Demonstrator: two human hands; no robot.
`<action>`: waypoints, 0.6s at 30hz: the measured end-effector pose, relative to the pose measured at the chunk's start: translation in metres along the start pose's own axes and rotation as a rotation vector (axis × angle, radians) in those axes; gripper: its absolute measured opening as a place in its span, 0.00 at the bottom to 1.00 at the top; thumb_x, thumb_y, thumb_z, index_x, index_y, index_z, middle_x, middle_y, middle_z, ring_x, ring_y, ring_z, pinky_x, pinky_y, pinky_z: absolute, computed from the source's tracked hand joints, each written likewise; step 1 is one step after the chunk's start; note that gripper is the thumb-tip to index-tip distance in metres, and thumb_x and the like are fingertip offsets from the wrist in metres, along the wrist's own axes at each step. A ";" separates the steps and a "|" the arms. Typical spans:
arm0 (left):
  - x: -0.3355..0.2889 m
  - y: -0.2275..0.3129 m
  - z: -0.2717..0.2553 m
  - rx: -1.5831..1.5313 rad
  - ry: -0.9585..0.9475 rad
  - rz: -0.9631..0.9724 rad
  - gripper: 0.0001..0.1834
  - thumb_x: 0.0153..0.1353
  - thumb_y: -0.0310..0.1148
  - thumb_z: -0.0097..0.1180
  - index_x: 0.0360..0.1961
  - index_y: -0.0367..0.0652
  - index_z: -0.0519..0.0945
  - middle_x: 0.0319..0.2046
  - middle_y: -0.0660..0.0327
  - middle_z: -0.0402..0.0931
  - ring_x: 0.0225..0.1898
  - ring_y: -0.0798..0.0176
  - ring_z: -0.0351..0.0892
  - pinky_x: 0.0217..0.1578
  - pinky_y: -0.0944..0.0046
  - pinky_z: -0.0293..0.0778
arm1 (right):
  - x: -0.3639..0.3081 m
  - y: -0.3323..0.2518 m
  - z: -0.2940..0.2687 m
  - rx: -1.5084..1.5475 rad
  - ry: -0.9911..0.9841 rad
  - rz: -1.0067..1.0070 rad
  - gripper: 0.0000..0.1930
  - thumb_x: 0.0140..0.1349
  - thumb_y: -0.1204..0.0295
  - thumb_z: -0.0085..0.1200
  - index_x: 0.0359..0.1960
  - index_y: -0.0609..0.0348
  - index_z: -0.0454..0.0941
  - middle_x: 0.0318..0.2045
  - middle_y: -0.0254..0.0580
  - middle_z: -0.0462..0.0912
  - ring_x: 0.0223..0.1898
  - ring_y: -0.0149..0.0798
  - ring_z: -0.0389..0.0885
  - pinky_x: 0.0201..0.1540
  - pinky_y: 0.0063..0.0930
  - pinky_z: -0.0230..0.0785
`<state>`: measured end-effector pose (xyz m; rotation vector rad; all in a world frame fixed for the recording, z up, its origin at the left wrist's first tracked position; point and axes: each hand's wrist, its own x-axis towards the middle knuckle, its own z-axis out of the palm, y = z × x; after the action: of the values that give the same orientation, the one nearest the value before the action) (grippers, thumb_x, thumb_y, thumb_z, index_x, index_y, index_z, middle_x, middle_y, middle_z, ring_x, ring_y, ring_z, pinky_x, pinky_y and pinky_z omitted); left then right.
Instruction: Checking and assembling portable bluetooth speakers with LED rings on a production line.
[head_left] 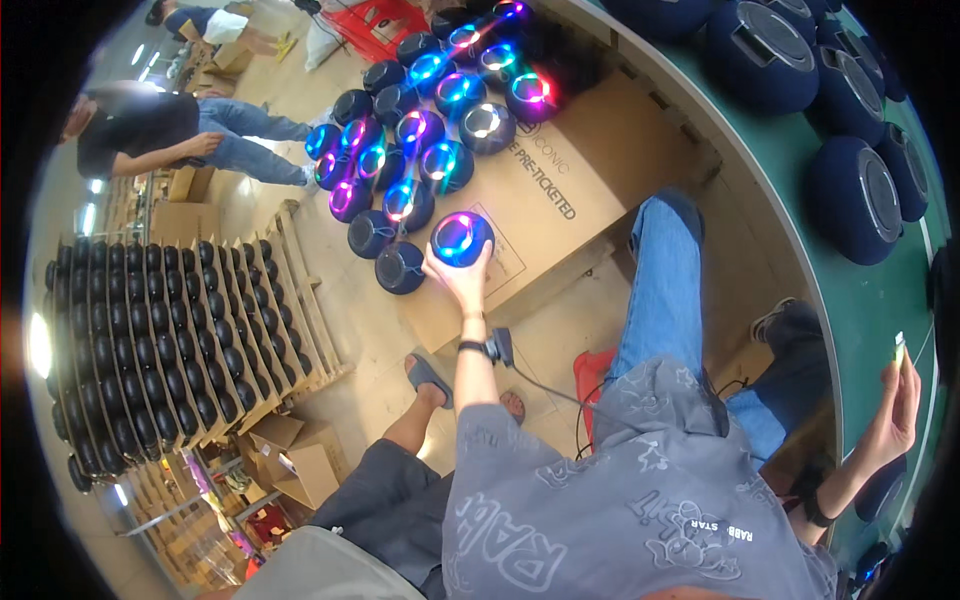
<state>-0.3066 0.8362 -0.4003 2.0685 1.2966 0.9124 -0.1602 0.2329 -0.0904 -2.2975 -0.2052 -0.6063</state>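
My left hand (pixel 466 280) is closed round the near side of a round dark-blue speaker (pixel 460 240), whose ring glows blue and purple. It is over the near edge of a cardboard box (pixel 570 170); whether it rests there I cannot tell. Beyond it stand several similar speakers, many lit in blue, pink and white. The nearest unlit speaker (pixel 399 268) is just left of my hand. Far to the right, over the green tabletop, my right hand (pixel 897 405) pinches a small white-tipped piece (pixel 899 342), too small to name.
Several unlit speakers (pixel 855 200) stand on the green table (pixel 800 290) at right. Racked black round units (pixel 150 340) on a pallet fill the left. An open carton (pixel 300 460) lies nearer. A person (pixel 160 135) walks at far left; someone's sandalled foot (pixel 428 380) is close by.
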 end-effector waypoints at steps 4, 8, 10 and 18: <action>0.021 -0.040 0.012 -0.011 -0.043 0.087 0.64 0.41 0.43 0.90 0.76 0.37 0.63 0.67 0.42 0.64 0.72 0.38 0.63 0.74 0.42 0.63 | -0.003 0.019 -0.013 -0.097 0.045 0.039 0.15 0.78 0.75 0.60 0.62 0.65 0.86 0.54 0.40 0.90 0.49 0.26 0.86 0.56 0.23 0.81; 0.024 -0.060 0.011 0.375 0.000 0.280 0.64 0.44 0.46 0.88 0.77 0.34 0.62 0.72 0.39 0.62 0.75 0.36 0.60 0.76 0.40 0.59 | -0.006 0.025 -0.019 -0.141 0.096 0.097 0.15 0.79 0.74 0.59 0.62 0.67 0.85 0.56 0.41 0.90 0.53 0.28 0.87 0.59 0.26 0.82; 0.024 -0.064 0.011 0.352 -0.035 0.332 0.62 0.46 0.46 0.87 0.76 0.33 0.63 0.71 0.39 0.63 0.75 0.35 0.60 0.76 0.39 0.59 | -0.007 0.028 -0.019 -0.137 0.088 0.073 0.15 0.79 0.74 0.59 0.62 0.67 0.85 0.56 0.41 0.90 0.53 0.28 0.87 0.59 0.26 0.82; 0.051 -0.092 0.032 0.377 -0.091 0.393 0.51 0.56 0.50 0.79 0.73 0.32 0.69 0.70 0.39 0.67 0.77 0.32 0.57 0.77 0.34 0.55 | -0.018 0.042 -0.023 -0.055 0.158 0.183 0.15 0.79 0.77 0.59 0.62 0.69 0.85 0.56 0.43 0.89 0.51 0.28 0.86 0.58 0.24 0.80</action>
<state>-0.3175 0.9168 -0.4738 2.6922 1.0966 0.7608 -0.1711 0.1871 -0.1115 -2.2763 0.0975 -0.7020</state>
